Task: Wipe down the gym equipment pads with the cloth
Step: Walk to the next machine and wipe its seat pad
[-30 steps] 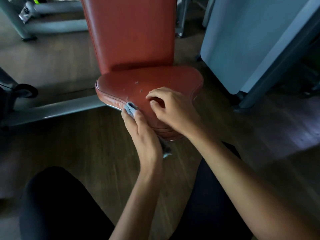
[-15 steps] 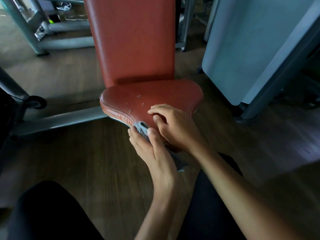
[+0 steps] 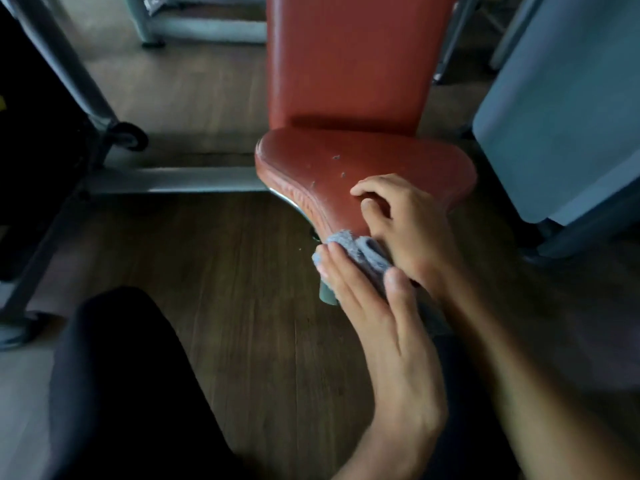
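Note:
A red seat pad [image 3: 381, 157] with a red backrest [image 3: 349, 60] stands in front of me. A few small specks [image 3: 336, 156] lie on the seat. My left hand [image 3: 377, 327] holds a grey-blue cloth [image 3: 360, 252] between thumb and fingers, pressed to the seat's front left edge near its narrow tip. My right hand [image 3: 408, 226] rests on top of the seat's front end with bent fingers, just beside the cloth, and holds nothing that I can see.
A grey frame bar [image 3: 180, 180] runs left from the seat along the wooden floor [image 3: 225, 271], with a small wheel [image 3: 130, 136] behind it. A grey-blue panel [image 3: 561, 109] stands close on the right. My dark-clothed knee [image 3: 114, 375] is at lower left.
My left hand has slid the cloth along the seat's left edge toward the front tip. The right hand stays on the seat. My view has moved closer.

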Tool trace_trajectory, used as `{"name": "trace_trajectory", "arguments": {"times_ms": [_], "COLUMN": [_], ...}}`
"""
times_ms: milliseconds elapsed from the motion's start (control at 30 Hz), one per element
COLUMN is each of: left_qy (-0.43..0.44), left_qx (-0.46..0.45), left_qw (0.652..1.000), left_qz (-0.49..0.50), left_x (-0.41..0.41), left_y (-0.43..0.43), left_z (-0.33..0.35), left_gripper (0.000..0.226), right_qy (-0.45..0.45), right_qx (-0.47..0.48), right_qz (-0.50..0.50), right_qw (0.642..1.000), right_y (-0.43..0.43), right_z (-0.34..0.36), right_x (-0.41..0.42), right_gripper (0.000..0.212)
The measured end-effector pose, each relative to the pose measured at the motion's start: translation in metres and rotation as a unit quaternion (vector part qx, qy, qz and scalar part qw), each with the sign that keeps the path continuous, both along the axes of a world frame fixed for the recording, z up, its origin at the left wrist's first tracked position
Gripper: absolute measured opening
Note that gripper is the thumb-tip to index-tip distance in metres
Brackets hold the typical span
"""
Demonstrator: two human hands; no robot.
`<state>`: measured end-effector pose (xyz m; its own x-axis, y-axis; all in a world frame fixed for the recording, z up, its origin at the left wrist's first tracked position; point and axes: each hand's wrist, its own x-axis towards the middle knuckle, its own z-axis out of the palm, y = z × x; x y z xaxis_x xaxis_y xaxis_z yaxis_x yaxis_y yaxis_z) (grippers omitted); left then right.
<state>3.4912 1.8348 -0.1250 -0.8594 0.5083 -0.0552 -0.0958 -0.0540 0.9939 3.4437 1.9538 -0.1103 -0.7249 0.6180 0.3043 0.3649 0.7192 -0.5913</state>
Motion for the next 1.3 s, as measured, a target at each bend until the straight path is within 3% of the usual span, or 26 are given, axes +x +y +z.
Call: {"name": "trace_trajectory", "arguments": {"times_ms": [167, 333, 467, 567, 667, 733, 833, 933, 1033, 1133, 1233, 1300], "left_qy": [0.019, -0.016, 0.118, 0.147, 0.279, 0.361, 0.431, 0.417, 0.351, 0.247, 0.104, 0.129], "left_qx": [-0.029, -0.010, -0.069, -0.098, -0.173, -0.231, -0.287, -0.332, -0.349, -0.284, -0.196, -0.218], "left_qw": [0.999, 1.000, 0.991, 0.984, 0.943, 0.899, 0.843, 0.814, 0.816, 0.865, 0.957, 0.957], "left_qz": [0.007, 0.009, 0.005, -0.025, -0.057, -0.086, -0.144, -0.232, -0.299, -0.333, -0.186, -0.139], "left_x": [-0.001, -0.017, -0.015, -0.033, -0.057, -0.070, -0.083, -0.092, -0.103, -0.130, -0.177, -0.200], "left_y": [0.003, 0.004, -0.003, -0.001, 0.006, 0.013, 0.021, 0.038, 0.067, 0.078, 0.069, 0.069], "left_z": [-0.002, 0.004, -0.009, -0.010, -0.005, 0.002, 0.015, 0.029, 0.044, 0.066, 0.075, 0.064], "left_gripper": [0.064, 0.068, 0.068, 0.073, 0.077, 0.086, 0.089, 0.076, 0.061, 0.034, 0.018, 0.017], "right_qy": [-0.012, -0.013, -0.018, 0.005, 0.036, 0.088, 0.229, 0.264, 0.229, 0.164, 0.084, -0.055], "right_qx": [0.000, 0.008, -0.004, -0.013, -0.065, -0.159, -0.349, -0.416, -0.410, -0.285, -0.121, -0.043], "right_qz": [0.020, 0.033, 0.023, 0.016, -0.008, -0.033, -0.077, -0.116, -0.143, -0.188, -0.165, -0.140], "right_qw": [1.000, 0.999, 1.000, 1.000, 0.997, 0.983, 0.905, 0.862, 0.871, 0.925, 0.975, 0.988], "right_y": [0.004, 0.003, 0.002, 0.003, 0.005, 0.009, 0.018, 0.024, 0.026, 0.022, -0.001, -0.019], "right_z": [0.000, 0.000, 0.000, 0.001, 0.005, 0.009, 0.016, 0.023, 0.024, 0.029, 0.041, 0.043], "right_x": [0.000, 0.001, 0.002, 0.000, 0.003, 0.006, 0.012, 0.020, 0.021, 0.016, -0.002, -0.023], "right_gripper": [0.026, 0.027, 0.027, 0.027, 0.027, 0.028, 0.028, 0.027, 0.026, 0.025, 0.021, 0.031]}}
